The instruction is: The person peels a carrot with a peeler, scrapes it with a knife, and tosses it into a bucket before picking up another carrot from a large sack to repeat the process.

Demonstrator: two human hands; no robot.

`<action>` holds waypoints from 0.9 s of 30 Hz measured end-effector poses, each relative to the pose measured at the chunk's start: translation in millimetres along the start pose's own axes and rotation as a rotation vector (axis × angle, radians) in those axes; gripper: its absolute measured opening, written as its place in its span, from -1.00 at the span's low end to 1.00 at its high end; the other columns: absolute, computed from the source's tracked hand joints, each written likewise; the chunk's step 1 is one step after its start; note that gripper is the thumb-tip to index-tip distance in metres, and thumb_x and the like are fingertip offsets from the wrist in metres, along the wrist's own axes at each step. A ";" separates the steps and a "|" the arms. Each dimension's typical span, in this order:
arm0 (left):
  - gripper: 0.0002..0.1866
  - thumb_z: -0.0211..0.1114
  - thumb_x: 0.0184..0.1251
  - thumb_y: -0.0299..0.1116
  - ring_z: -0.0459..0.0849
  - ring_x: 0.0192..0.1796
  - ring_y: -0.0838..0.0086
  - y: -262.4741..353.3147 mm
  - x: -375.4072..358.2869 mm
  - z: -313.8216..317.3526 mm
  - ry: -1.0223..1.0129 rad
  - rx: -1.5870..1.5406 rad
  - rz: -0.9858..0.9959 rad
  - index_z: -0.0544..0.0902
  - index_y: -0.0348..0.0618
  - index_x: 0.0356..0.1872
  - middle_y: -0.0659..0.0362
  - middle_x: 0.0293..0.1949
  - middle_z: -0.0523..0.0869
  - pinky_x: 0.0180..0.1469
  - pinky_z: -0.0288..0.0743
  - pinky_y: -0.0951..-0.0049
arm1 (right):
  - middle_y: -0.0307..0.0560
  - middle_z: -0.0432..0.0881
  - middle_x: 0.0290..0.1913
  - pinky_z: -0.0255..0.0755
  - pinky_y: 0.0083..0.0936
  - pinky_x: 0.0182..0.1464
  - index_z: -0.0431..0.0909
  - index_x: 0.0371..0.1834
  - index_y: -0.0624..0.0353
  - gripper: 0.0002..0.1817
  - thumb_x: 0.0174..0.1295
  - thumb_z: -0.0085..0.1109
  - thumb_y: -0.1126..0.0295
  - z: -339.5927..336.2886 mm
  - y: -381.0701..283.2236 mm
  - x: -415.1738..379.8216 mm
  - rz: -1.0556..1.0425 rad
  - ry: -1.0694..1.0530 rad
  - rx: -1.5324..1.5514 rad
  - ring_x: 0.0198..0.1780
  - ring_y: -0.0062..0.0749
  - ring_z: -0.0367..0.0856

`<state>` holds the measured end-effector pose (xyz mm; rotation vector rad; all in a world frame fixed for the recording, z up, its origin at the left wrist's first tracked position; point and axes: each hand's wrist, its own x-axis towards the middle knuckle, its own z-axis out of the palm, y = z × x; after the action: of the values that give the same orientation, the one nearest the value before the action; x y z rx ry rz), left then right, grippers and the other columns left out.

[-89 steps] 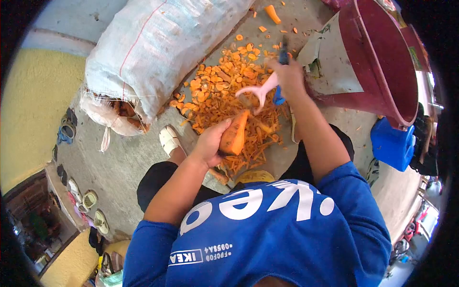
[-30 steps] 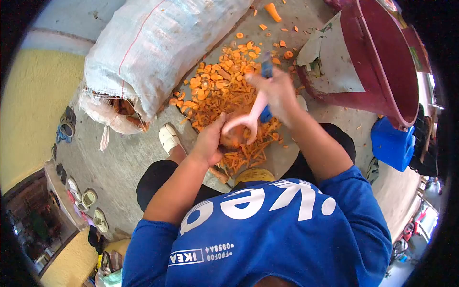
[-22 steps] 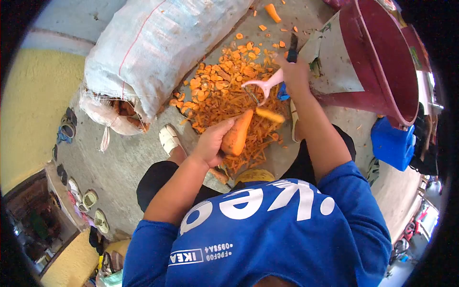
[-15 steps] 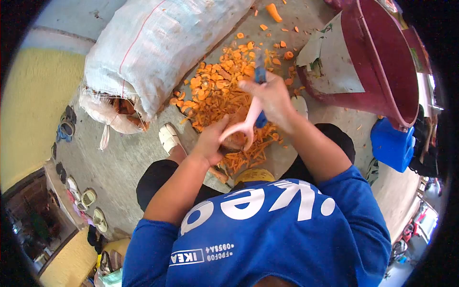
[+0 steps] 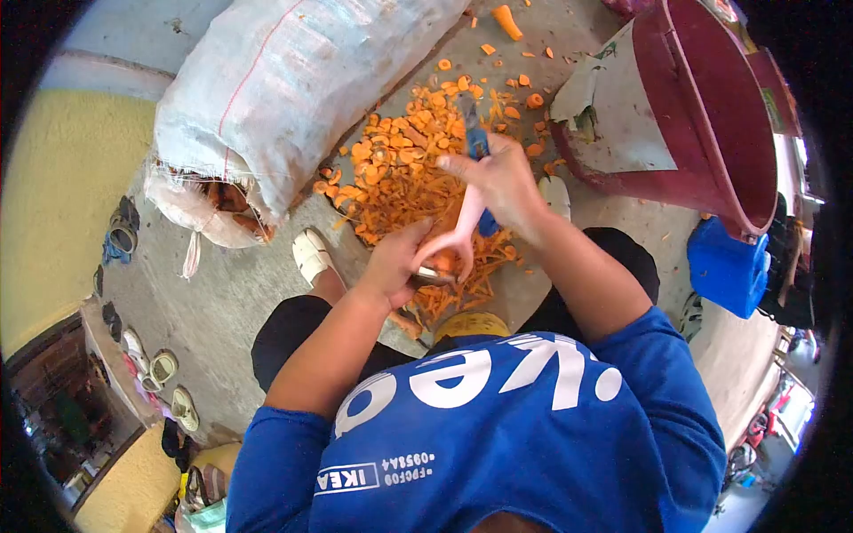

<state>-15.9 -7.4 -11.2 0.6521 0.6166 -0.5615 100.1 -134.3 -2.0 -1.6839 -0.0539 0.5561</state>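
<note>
Mid-frame, left hand [image 5: 395, 262] clamped on a mostly hidden carrot [image 5: 442, 264], right hand [image 5: 502, 182] gripping pink peeler [image 5: 455, 233] against it, peel pile [image 5: 404, 169] behind, carrot-stuffed sack [image 5: 267, 89] upper left, maroon bucket [image 5: 711, 115] upper right

- Grey concrete floor [image 5: 222, 302] spreads underneath, daylit.
- A yellow wall [image 5: 53, 195] stands at left.
- A white woven sack [image 5: 284, 80] lies far left.
- A maroon tub [image 5: 711, 115] sits far right, a blue container [image 5: 729, 266] just nearer.
- Shoes [image 5: 169, 391] line the near-left edge.

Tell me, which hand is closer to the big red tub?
Right. The right hand, holding the pink peeler, is nearer the red tub; the left hand sits farther away, over the carrot peelings.
</note>
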 end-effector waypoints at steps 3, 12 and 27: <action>-0.64 -0.11 0.27 -0.19 0.58 -0.29 0.37 -1.3 3.7 -2.3 0.035 -0.004 0.018 0.38 -0.27 -0.09 0.08 -0.27 0.55 -0.22 0.49 0.38 | -0.35 0.33 -0.61 0.12 -0.65 -0.56 0.45 -0.54 0.21 -0.78 -0.09 0.25 0.31 -23.5 9.7 27.7 0.062 0.201 0.035 -0.58 -0.69 0.22; -0.66 -0.07 0.25 -0.18 0.57 -0.30 0.42 1.4 1.0 4.1 0.050 -0.037 0.000 0.38 -0.22 -0.10 0.14 -0.29 0.54 -0.26 0.50 0.39 | -0.27 0.39 -0.64 0.22 -0.57 -0.60 0.40 -0.59 0.20 -0.73 -0.15 0.30 0.29 -0.9 -16.8 -6.8 0.016 0.007 0.038 -0.63 -0.62 0.28; -0.62 -0.16 0.28 -0.14 0.56 -0.29 0.37 4.5 0.7 4.0 -0.032 -0.095 -0.070 0.34 -0.21 -0.05 0.10 -0.29 0.54 -0.25 0.48 0.38 | -0.28 0.37 -0.66 0.20 -0.60 -0.61 0.42 -0.61 0.20 -0.68 -0.20 0.34 0.23 2.5 0.4 -4.7 -0.039 -0.092 -0.043 -0.61 -0.63 0.28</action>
<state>-11.1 -7.5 -7.5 0.5327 0.6341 -0.6026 94.9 -133.8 -1.1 -1.6950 -0.1658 0.6063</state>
